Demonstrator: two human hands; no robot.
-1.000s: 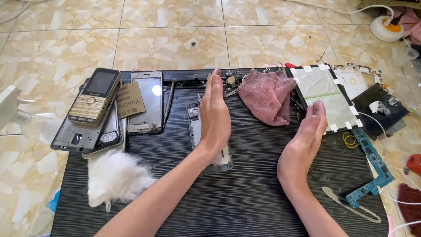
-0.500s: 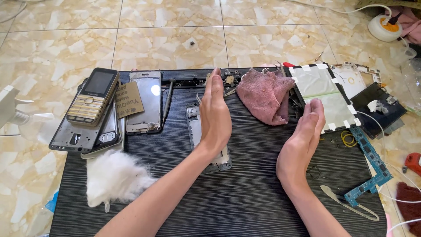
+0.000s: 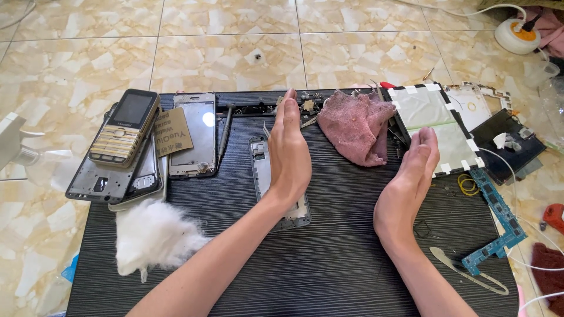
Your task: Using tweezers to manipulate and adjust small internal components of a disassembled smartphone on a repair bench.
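I am holding my left hand (image 3: 289, 154) open and flat, standing on its edge with the fingers straight and pressed together, gripping nothing. It is standing right over the phone frame (image 3: 265, 176), a narrow silver-grey middle housing that is lying flat near the middle of the black ribbed mat (image 3: 329, 264); whether my hand is touching the frame or just hovering above it, I cannot tell. To the right of the phone frame, well apart from it, I am keeping my right hand (image 3: 408, 188) open too, palm facing my left hand, fingers together, empty. Beyond the frame and to its right, a crumpled pink cloth (image 3: 358, 126) is lying on the mat, and further right still a white screen panel (image 3: 435, 126) with black-and-white taped edges is resting just behind my right fingertips. To the left of the frame, a thin dark screwdriver (image 3: 224, 135) and a bare phone screen (image 3: 192, 141) are lying side by side, and further left a gold keypad phone (image 3: 124, 129) is sitting on a stack of dark housings. Nearer to me and left of the frame, a tuft of white cotton (image 3: 154, 235) is lying. Far right of the frame, a blue circuit board (image 3: 496, 217) is lying at the mat's edge.
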